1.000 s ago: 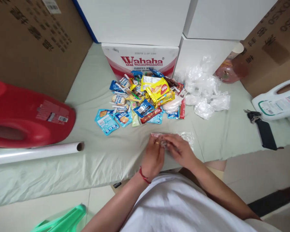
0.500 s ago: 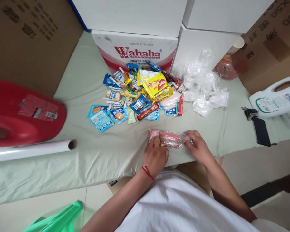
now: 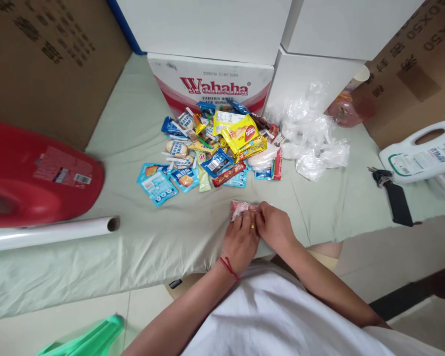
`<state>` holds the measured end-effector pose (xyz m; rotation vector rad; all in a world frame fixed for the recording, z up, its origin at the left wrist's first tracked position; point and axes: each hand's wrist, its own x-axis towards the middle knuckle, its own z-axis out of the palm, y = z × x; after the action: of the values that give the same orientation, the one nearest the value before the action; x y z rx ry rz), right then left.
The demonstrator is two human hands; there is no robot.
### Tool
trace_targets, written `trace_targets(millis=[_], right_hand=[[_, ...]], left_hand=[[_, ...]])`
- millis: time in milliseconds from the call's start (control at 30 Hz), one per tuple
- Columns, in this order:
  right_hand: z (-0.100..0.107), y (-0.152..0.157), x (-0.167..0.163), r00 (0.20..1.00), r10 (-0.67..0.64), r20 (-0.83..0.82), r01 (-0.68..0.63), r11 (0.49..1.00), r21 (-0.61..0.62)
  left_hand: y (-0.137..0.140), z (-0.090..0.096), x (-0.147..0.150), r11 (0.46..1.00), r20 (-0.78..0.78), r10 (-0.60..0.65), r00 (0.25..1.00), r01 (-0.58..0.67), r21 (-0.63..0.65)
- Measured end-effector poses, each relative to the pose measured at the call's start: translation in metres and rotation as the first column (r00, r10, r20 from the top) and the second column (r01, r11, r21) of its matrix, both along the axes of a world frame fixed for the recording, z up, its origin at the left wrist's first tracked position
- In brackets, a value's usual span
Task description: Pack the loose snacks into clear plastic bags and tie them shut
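Observation:
Near the front edge of the cloth-covered table lies a red packet (image 3: 239, 206) in clear plastic wrapping, largely hidden under my hands. My left hand (image 3: 242, 235), with a ring and a red string bracelet, holds it down with its fingers bent over the top. Close against it, my right hand (image 3: 276, 225) is closed, its fingertips pinching the clear plastic at the packet's right side. Beyond my hands is a heap of wrapped snacks, among them a yellow snack packet (image 3: 241, 133), a red snack bar (image 3: 229, 174) and light-blue pouches (image 3: 158, 188).
Crumpled clear plastic bags (image 3: 313, 138) lie right of the heap, before white boxes (image 3: 211, 81). On the left are a red jug (image 3: 40, 173) and a white roll (image 3: 59, 232). A black phone (image 3: 398, 202), keys (image 3: 380, 175) and a white detergent bottle (image 3: 422, 153) are at right.
My right hand has moved left, up against my left hand, bringing the loose plastic end over the packet. Less of the packet shows now. My left hand has stayed on it.

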<state>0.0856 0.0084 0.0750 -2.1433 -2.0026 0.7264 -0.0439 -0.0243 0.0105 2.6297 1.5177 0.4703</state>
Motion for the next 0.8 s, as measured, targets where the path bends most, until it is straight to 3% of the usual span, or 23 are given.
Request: trace_targets(millis=[100, 233, 433, 533, 600, 667, 800], right_hand=[[-0.002, -0.017, -0.007, 0.995, 0.079, 0.066, -0.083, 0.995, 0.064], [-0.015, -0.049, -0.008, 0.981, 0.182, 0.061, -0.190, 0.968, 0.165], [-0.016, -0.067, 0.009, 0.921, 0.360, -0.148, -0.303, 0.902, 0.306], [-0.006, -0.063, 0.035, 0.864, 0.414, -0.286, -0.279, 0.867, 0.413], [-0.003, -0.054, 0.052, 0.865, 0.420, -0.275, -0.262, 0.845, 0.467], [-0.007, -0.041, 0.064, 0.869, 0.455, -0.197, -0.335, 0.832, 0.442], [-0.026, -0.017, 0.067, 0.837, 0.532, -0.128, -0.485, 0.829, 0.279]], left_hand=[[0.001, -0.001, -0.008, 0.995, 0.153, -0.082, 0.985, 0.073, 0.062], [0.002, 0.001, -0.016, 0.996, 0.322, -0.080, 0.943, 0.066, 0.053], [0.004, 0.010, -0.021, 0.989, 0.191, -0.143, 0.971, 0.145, 0.005], [0.004, 0.015, -0.021, 0.988, 0.079, -0.150, 0.986, 0.152, -0.025], [0.005, 0.017, -0.020, 0.986, 0.014, -0.163, 0.987, 0.163, -0.022], [0.007, 0.017, -0.019, 0.982, -0.030, -0.187, 0.982, 0.187, -0.017], [0.015, 0.015, -0.020, 0.966, -0.093, -0.257, 0.962, 0.253, -0.052]])
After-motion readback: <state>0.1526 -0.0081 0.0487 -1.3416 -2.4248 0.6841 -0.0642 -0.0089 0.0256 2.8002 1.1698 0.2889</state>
